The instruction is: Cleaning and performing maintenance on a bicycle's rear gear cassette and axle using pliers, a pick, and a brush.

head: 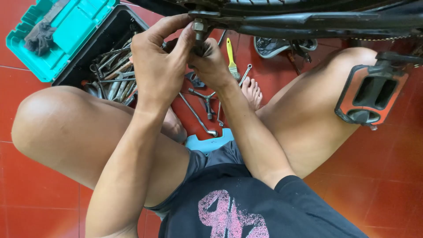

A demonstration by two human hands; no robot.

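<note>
My left hand (pixel 158 61) reaches up to a metal nut (pixel 199 25) on the axle end of a black bicycle frame (pixel 317 20), thumb and fingers pinched around the nut. My right hand (pixel 211 64) is just below and beside it, fingers curled around something dark under the nut; what it holds is hidden. The two hands touch each other. An orange and black pedal (pixel 370 94) hangs at the right by my right knee.
A black toolbox (pixel 112 33) with a teal lid (pixel 66 31) holds several wrenches at the upper left. Loose tools lie on the red tile floor (pixel 387 176): a three-way wrench (pixel 205 94), a yellow-handled brush (pixel 231 55). I sit on a low blue stool (pixel 209 141).
</note>
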